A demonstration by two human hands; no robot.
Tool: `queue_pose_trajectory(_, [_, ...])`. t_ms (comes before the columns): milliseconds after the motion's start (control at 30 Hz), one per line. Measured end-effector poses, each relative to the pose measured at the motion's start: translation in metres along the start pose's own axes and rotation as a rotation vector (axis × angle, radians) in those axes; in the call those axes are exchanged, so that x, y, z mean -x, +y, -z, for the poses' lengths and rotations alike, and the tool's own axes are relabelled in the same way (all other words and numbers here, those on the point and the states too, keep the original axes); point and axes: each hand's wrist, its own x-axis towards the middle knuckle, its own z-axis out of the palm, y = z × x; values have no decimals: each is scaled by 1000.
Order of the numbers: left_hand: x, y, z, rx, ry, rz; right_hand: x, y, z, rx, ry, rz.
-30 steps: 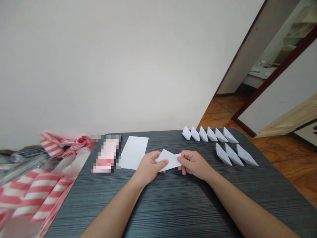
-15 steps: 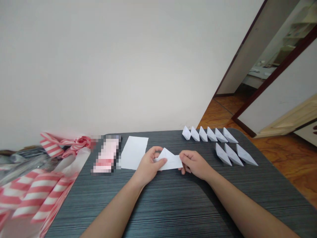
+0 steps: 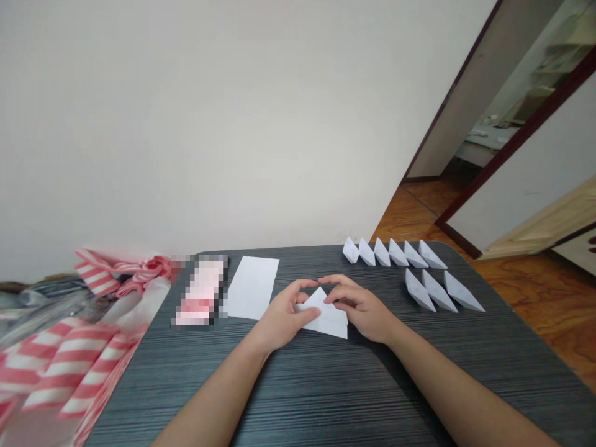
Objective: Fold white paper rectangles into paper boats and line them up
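A folded piece of white paper (image 3: 333, 323), with a pointed peak and a straight band along its bottom, is held over the table between both hands. My left hand (image 3: 284, 315) is closed on its left part, thumb across the front and fingers behind. My right hand (image 3: 362, 308) grips at the peak's right side, its curled fingers touching the paper near the tip. Part of the right edge lies against that hand. Left of my hands a flat white sheet (image 3: 254, 285) rests on the table.
Folded white paper boats (image 3: 388, 253) stand in a row at the table's (image 3: 298, 397) back right, with more boats (image 3: 437, 292) in front. A blurred-out pink, dark-edged rectangle (image 3: 202, 288) lies at left. Red-and-white striped cloth (image 3: 74, 354) is beside the table; a wall (image 3: 209, 124) rises behind.
My right hand has moved from the paper's right end up to its peak. The paper has shifted slightly right and tilted, its right end now lower. My left hand keeps its hold.
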Motion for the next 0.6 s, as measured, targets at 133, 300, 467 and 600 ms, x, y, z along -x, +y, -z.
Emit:
queue_pose_trajectory(133, [-1, -3, -2, -25, 3, -33, 0, 1, 0, 0, 28, 39])
queue_pose_trajectory(300, [-2, -3, -3, -52, -22, -72, 0, -3, -2, -20, 56, 34])
queue_pose_trajectory(467, [0, 1, -1, -189, -47, -68, 1, -4, -4, -31, 71, -93])
queue_pose_trajectory(600, [1, 4, 1, -216, -49, -95, 1, -3, -3, 15, 78, -86])
